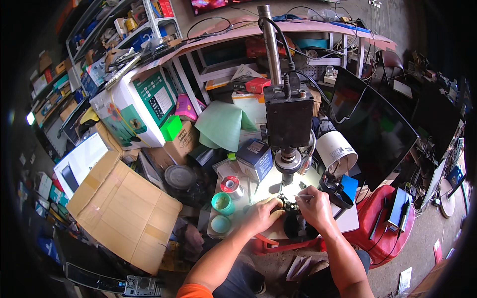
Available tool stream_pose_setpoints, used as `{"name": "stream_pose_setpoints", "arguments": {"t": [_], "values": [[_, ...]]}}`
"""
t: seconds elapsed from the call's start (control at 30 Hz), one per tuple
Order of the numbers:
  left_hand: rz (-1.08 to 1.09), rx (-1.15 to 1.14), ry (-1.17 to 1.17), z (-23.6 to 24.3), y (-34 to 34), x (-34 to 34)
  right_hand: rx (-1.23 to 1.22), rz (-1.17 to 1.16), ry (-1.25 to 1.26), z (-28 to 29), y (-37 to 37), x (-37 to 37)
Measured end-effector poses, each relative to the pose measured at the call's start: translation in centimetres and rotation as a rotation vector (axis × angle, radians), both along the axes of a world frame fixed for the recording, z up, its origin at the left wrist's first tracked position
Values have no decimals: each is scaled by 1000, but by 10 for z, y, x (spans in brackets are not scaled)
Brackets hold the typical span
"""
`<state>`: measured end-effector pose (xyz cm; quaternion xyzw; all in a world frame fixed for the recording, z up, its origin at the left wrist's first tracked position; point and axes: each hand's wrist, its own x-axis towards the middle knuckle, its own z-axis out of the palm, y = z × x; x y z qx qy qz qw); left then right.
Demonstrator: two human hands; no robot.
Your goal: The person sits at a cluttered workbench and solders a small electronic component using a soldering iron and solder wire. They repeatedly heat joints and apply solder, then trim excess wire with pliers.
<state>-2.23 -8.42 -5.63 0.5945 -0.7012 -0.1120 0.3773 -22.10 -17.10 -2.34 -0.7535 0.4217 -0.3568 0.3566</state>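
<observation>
Under the lens of a black microscope (289,116), both hands work close together in a bright pool of light. My left hand (262,216) is closed, its thumb and fingers pressed together at the left of a small dark workpiece (288,202); what they grip is too small to make out. Pinched in my right hand (316,209) is a thin silvery tool (305,195), its tip pointing left toward the workpiece. Glare and fingers hide much of the dark piece. A round black object (294,226) sits just below it at the table's near edge.
Left of my hands stand a solder spool (230,185), a green jar (222,202) and a pale round lid (220,224). A blue-and-white box (254,160) is behind them. To the right are a white cylinder (337,151) and a red stool (392,233) bearing a blue device.
</observation>
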Motion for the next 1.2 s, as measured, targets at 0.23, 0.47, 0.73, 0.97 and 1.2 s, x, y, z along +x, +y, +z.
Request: {"name": "stream_pose_setpoints", "arguments": {"t": [0.23, 0.47, 0.73, 0.97, 1.2], "values": [[0, 65, 9, 4, 2, 0, -10, 6, -2, -2, -1, 1], [1, 75, 15, 3, 1, 0, -24, -1, -2, -2, -1, 0], [-1, 5, 4, 0, 0, 0, -24, 0, -6, -3, -1, 0], [-6, 64, 16, 2, 0, 0, -4, 6, 4, -1, 0, 0], [-9, 0, 5, 0, 0, 0, -19, 5, 4, -1, 0, 0]]}}
